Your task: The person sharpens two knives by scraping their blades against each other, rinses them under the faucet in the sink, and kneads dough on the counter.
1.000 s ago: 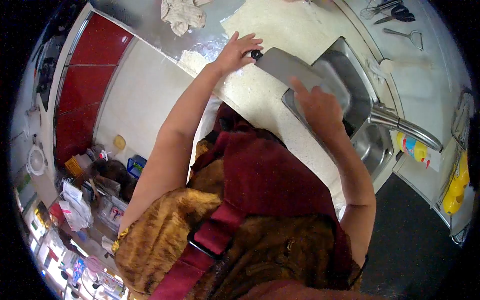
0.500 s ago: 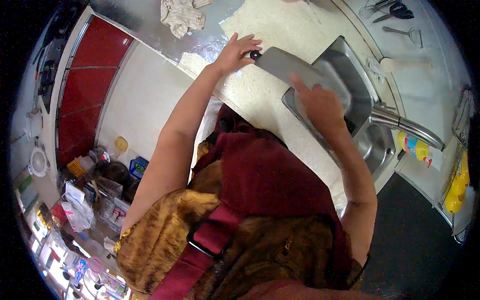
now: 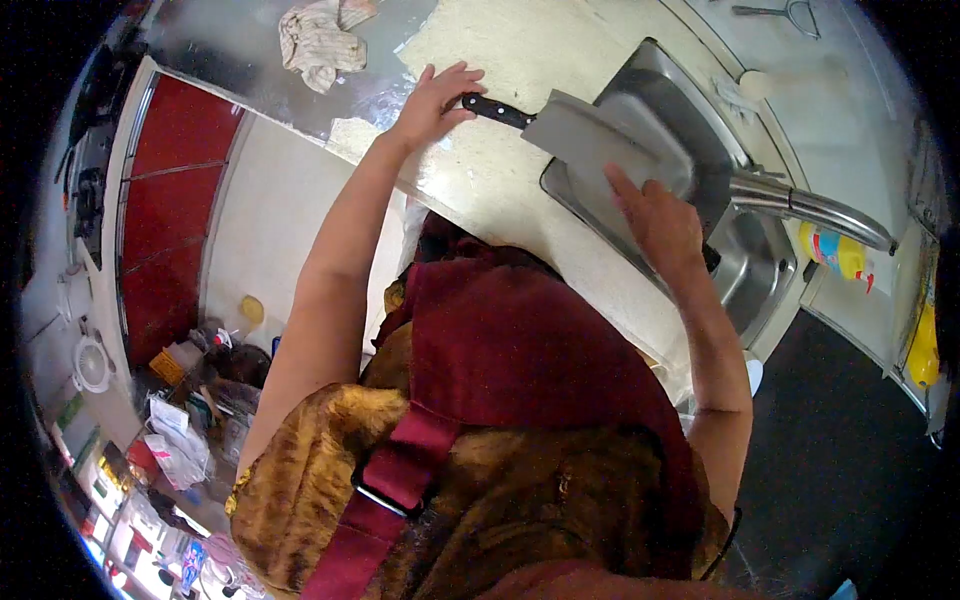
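My left hand (image 3: 432,106) has its thumb and fingers around the butt of a black riveted knife handle (image 3: 502,110) over the pale counter. A broad grey blade (image 3: 590,135) overlaps the far end of this handle and reaches over the sink edge. My right hand (image 3: 660,225) is curled, its index finger stretched along the blade. Under the right wrist a black end (image 3: 711,258) shows, seemingly the handle of a second knife in that hand. Where the first knife's own blade lies cannot be told.
The steel double sink (image 3: 650,75) and its faucet (image 3: 815,208) are at the right, with a yellow bottle (image 3: 838,250) beyond. A striped cloth (image 3: 322,45) lies on the counter at the upper left. A peeler (image 3: 790,14) is at the top right.
The blade and my right hand have shifted right relative to my left hand, uncovering more of the black handle. The camera view has also moved.
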A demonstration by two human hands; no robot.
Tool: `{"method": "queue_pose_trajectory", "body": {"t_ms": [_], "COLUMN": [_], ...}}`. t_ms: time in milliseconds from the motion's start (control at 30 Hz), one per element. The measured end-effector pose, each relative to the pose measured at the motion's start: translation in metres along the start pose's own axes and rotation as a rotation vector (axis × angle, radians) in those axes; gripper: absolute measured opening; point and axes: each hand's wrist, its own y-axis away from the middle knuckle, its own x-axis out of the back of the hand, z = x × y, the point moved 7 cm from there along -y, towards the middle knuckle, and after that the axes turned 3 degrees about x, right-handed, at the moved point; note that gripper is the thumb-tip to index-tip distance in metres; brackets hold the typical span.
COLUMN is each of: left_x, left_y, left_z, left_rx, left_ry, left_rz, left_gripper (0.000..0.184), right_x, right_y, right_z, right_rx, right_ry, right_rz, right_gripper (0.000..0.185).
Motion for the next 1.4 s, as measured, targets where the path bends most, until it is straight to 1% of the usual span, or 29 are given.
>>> {"method": "queue_pose_trajectory", "body": {"t_ms": [167, 233, 333, 433, 533, 667, 733, 933, 1033, 1133, 1233, 1300, 1367, 1400], "left_x": [-0.004, -0.003, -0.004, -0.004, -0.002, -0.003, -0.004, -0.002, -0.001, 0.002, -0.003, -0.007, -0.008, -0.007], "left_y": [-0.002, -0.003, -0.001, -0.005, -0.004, -0.004, -0.005, -0.004, -0.004, -0.003, 0.000, 0.003, 0.008, 0.010], "left_z": [0.001, 0.008, 0.009, 0.008, 0.014, 0.005, 0.000, 0.007, 0.008, 0.017, 0.031, 0.041, 0.052, 0.055], "left_rx": [0.002, -0.038, -0.058, -0.047, -0.042, -0.022, -0.029, -0.039, -0.037, -0.019, -0.033, -0.062, -0.099, -0.080], "left_ry": [-0.098, -0.146, -0.183, -0.192, -0.187, -0.113, -0.138, -0.141, -0.126, -0.177, -0.320, -0.396, -0.432, -0.365], "left_rz": [-0.054, -0.059, -0.058, -0.061, -0.061, -0.039, -0.058, -0.053, -0.050, -0.046, -0.016, 0.031, 0.087, 0.108], "left_gripper": [0.040, 0.038, 0.035, 0.034, 0.034, 0.035, 0.035, 0.035, 0.035, 0.037, 0.038, 0.039, 0.040, 0.041], "right_x": [-0.021, -0.015, 0.002, 0.008, 0.016, 0.017, 0.014, 0.017, 0.006, -0.027, -0.081, -0.073, -0.069, -0.066], "right_y": [0.006, 0.005, -0.014, -0.029, -0.015, -0.023, -0.031, -0.019, 0.007, 0.038, 0.050, 0.044, 0.039, 0.037], "right_z": [0.000, -0.005, -0.023, -0.031, -0.018, -0.025, -0.026, -0.015, 0.006, 0.011, -0.007, -0.016, -0.031, -0.038], "right_rx": [0.012, 0.023, 0.115, 0.132, 0.144, 0.146, 0.149, 0.088, -0.003, -0.469, -0.505, -0.305, -0.276, -0.270], "right_ry": [-0.047, -0.076, -0.097, -0.104, -0.054, -0.072, -0.078, -0.190, -0.647, -1.281, -1.630, -1.250, -0.999, -0.872], "right_rz": [0.077, 0.120, 0.268, 0.213, 0.110, 0.166, 0.197, 0.144, 0.274, -0.144, -0.178, 0.082, 0.136, 0.163], "right_gripper": [0.043, 0.042, 0.042, 0.045, 0.046, 0.046, 0.045, 0.043, 0.037, 0.037, 0.035, 0.034, 0.031, 0.030]}}
